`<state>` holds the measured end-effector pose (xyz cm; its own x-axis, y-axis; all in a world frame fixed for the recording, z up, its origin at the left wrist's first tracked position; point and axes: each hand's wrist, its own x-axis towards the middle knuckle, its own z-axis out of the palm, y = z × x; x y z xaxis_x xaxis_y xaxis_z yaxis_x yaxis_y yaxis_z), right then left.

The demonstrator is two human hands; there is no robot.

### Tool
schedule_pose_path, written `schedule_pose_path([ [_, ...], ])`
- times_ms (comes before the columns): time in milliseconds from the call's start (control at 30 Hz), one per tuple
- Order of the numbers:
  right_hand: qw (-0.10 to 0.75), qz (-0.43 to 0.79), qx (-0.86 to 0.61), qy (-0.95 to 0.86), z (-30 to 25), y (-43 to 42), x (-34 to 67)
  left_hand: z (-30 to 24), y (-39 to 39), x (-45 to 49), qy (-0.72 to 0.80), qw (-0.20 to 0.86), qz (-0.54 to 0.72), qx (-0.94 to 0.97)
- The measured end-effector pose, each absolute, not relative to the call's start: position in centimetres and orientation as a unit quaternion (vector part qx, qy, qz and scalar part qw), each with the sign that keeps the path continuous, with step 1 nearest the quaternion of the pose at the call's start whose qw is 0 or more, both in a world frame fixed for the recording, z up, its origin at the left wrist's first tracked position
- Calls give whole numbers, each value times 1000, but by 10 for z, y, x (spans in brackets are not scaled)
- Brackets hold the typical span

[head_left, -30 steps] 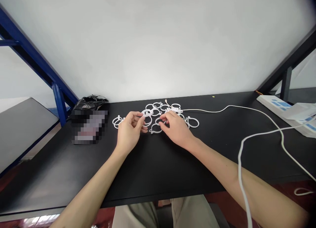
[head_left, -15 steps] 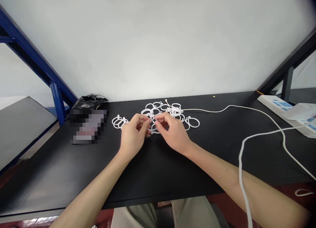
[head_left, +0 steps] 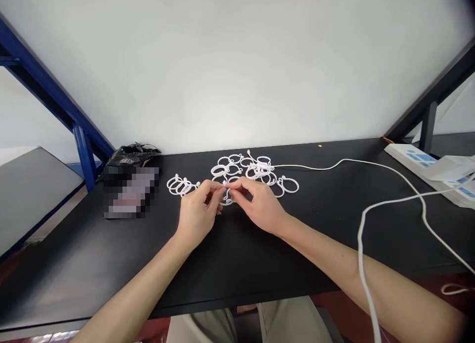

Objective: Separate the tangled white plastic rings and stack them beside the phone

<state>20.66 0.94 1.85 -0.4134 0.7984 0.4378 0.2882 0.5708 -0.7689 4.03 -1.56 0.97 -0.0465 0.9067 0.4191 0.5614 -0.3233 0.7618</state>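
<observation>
Several white plastic rings (head_left: 256, 171) lie in a loose pile at the back middle of the black table (head_left: 237, 254). A small cluster of linked white rings (head_left: 180, 185) rests to the left of the pile. My left hand (head_left: 196, 212) and my right hand (head_left: 258, 204) meet just in front of the pile, fingertips pinched together on one white ring (head_left: 226, 197) held between them. Part of that ring is hidden behind my fingers.
A black plastic bag (head_left: 134, 155) and a blurred flat item (head_left: 129, 192) lie at the left. A white cable (head_left: 371, 204) runs across the right side of the table. A white power strip (head_left: 411, 157) and white packets (head_left: 454, 170) sit at the far right. Blue shelf struts (head_left: 83, 152) stand at left.
Both hands came together and drew slightly toward me, lifting one ring from the front of the pile. The left cluster of rings now lies uncovered by my left hand.
</observation>
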Motion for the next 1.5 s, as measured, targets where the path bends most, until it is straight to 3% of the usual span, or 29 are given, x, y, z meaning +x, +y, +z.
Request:
schedule_pose_path([
  [167,407,260,-366,-795,21,17,206,16,-3,36,591,108,445,664],
  [367,290,153,-413,-850,20,19,213,12,20,-10,681,-86,363,630],
  [600,185,124,-418,-881,23,18,217,3,25,-31,734,-127,272,609],
  [767,251,182,-408,-859,22,19,216,8,20,-21,699,-139,320,625],
  [867,339,255,-402,-811,24,17,212,16,10,-4,628,-65,369,682],
  [933,383,289,-397,-782,24,16,210,20,1,10,595,54,376,708],
  [1067,422,332,-410,-737,22,16,208,21,-11,33,561,210,380,705],
  [1267,454,359,-407,-707,18,16,206,16,-11,41,577,236,439,647],
  [1500,435,345,-393,-733,20,10,204,13,-11,40,563,234,450,653],
])
